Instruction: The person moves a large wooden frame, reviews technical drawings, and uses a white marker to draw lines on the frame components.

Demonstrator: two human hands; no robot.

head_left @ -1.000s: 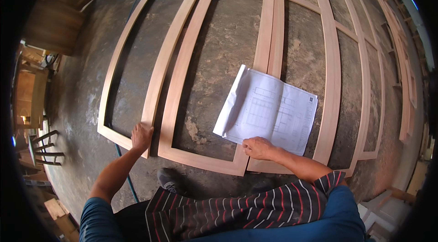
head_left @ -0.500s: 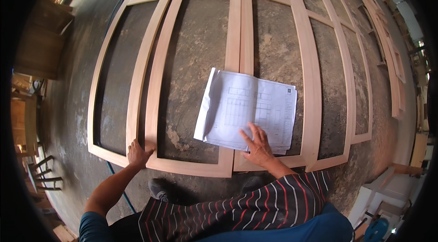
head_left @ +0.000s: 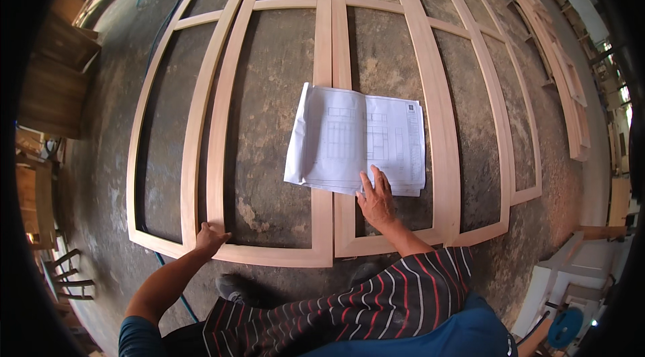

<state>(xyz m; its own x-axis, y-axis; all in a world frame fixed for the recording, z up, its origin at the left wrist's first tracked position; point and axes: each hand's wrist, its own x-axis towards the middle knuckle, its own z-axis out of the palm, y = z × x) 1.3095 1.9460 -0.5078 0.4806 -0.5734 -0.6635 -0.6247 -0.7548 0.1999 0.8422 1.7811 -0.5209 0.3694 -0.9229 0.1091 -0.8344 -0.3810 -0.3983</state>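
Note:
Several pale wooden frames [head_left: 322,155] lie side by side on the floor, each with long stiles and cross rails. My left hand [head_left: 212,239] grips the near left corner of the second frame from the left, its thumb over the wood. A stack of white drawing sheets [head_left: 336,135] with printed line plans lies across the two middle frames, its left edge curled up. My right hand [head_left: 377,201] is open at the near edge of the sheets, fingers stretched out over the paper. Whether the fingertips press on it is hard to tell.
More wooden frames [head_left: 554,68] stand stacked along the right side. A dark stool [head_left: 67,276] is at the left. A thin hose [head_left: 161,41] runs along the floor past the left frame. White panels and a blue round tool [head_left: 566,327] sit at the lower right.
The view has shifted, so frames and sheets appear farther left. My right hand sits slightly lower against the sheets, fingers nearer their edge. My left hand stays at the frame corner.

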